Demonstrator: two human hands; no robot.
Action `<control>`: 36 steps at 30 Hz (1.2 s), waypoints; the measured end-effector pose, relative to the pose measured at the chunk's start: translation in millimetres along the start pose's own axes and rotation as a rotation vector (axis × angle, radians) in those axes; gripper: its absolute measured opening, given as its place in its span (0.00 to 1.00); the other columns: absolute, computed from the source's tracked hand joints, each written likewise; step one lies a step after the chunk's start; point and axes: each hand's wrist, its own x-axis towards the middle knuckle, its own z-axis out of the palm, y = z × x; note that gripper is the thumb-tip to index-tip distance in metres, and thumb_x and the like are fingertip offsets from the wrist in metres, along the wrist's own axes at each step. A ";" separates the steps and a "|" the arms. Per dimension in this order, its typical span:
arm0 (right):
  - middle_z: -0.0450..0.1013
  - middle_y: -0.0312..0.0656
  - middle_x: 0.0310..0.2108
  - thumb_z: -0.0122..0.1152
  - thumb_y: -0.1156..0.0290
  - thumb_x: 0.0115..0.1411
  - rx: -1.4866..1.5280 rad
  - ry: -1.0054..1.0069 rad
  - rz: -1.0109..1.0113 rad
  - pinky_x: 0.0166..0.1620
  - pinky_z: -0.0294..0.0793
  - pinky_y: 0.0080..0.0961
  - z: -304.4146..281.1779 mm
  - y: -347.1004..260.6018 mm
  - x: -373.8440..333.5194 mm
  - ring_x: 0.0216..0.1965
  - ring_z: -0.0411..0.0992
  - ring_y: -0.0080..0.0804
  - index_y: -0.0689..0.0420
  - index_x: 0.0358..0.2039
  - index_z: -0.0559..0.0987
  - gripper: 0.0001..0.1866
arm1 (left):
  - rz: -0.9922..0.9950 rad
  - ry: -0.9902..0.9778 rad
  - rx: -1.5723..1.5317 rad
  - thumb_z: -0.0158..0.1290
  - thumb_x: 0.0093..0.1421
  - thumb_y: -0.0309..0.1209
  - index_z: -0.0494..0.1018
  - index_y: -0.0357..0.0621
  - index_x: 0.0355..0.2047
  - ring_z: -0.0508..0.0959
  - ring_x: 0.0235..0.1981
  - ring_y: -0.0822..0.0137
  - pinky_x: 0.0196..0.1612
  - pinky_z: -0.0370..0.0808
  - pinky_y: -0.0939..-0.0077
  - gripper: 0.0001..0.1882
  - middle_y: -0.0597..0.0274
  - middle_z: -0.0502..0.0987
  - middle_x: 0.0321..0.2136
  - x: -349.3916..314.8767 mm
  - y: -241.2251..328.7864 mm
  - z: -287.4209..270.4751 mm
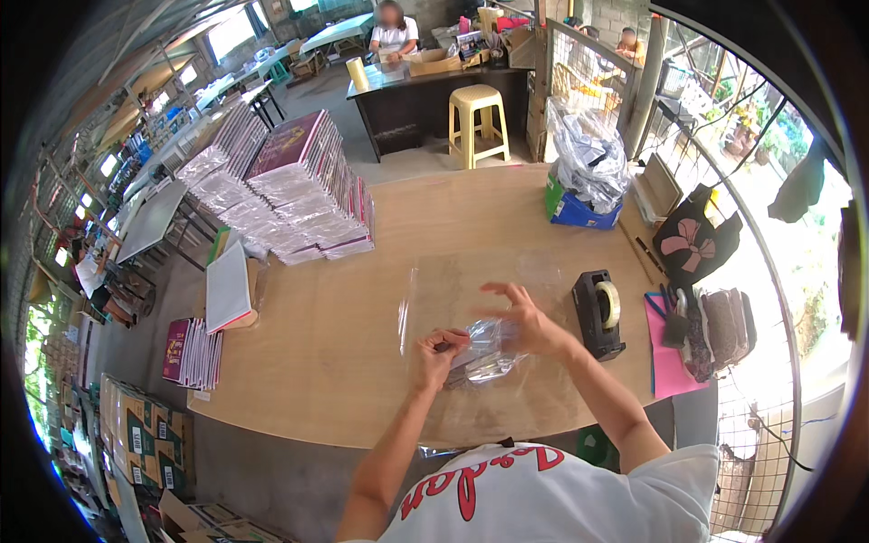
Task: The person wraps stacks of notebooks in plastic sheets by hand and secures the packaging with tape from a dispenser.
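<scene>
While the left hand [437, 356] bends its fingers close together at the left edge of the clear wrap [496, 364], the right hand [529, 324] spreads its fingers over the wrap's upper right side. What the left fingertips pinch, I cannot tell. The wrap lies shiny and crumpled on the table [317, 362], near the person's shirt [588, 498]. Right of the right hand stands a tape dispenser [590, 317]; beyond it lies a pink sheet [668, 376]. Books [303, 199] stand stacked toward the far left.
</scene>
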 end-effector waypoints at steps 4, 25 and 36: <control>0.77 0.31 0.38 0.74 0.73 0.42 -0.210 0.184 -0.137 0.66 0.53 0.53 27.3 -23.7 -37.1 0.49 0.72 0.37 0.46 0.29 0.87 0.11 | 0.141 0.050 0.062 0.57 0.48 0.10 0.81 0.37 0.25 0.79 0.34 0.71 0.40 0.77 0.78 0.10 0.59 0.81 0.30 -3.8 -11.0 0.7; 0.66 0.37 0.58 0.57 0.73 0.52 -0.531 0.229 -0.244 0.64 0.51 0.59 26.5 20.9 -127.6 0.59 0.66 0.35 0.49 0.52 0.79 0.24 | 0.267 -0.679 1.055 0.68 0.41 0.37 0.72 0.39 0.53 0.77 0.42 0.51 0.47 0.76 0.64 0.37 0.49 0.73 0.42 34.9 53.8 14.8; 0.75 0.42 0.41 0.58 0.62 0.63 0.528 0.671 0.898 0.42 0.69 0.30 -58.4 139.0 -247.5 0.37 0.71 0.27 0.55 0.42 0.77 0.12 | 0.531 -0.650 1.133 0.70 0.31 0.47 0.78 0.36 0.25 0.74 0.42 0.46 0.43 0.74 0.53 0.28 0.44 0.75 0.33 55.5 3.8 31.6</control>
